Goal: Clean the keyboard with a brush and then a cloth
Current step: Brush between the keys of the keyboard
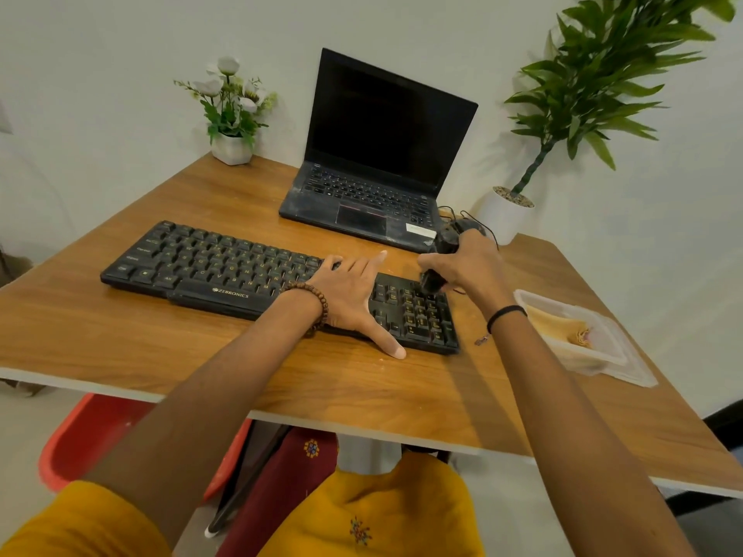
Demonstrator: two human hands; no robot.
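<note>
A black keyboard (225,267) lies across the wooden table (120,335). My left hand (354,295) rests flat on its right-middle part, fingers spread and the thumb reaching down to the table in front. My right hand (466,267) grips a black brush (436,267), whose bristle end touches the number pad at the keyboard's right end. A yellow cloth (559,327) lies folded in a clear plastic container (603,355) to the right of the keyboard.
An open black laptop (378,162) stands behind the keyboard, with a black cable and a dark object (462,225) beside it. A white flower pot (231,148) sits at the back left, a tall potted plant (506,213) at the back right. A red chair (92,436) is below the table edge.
</note>
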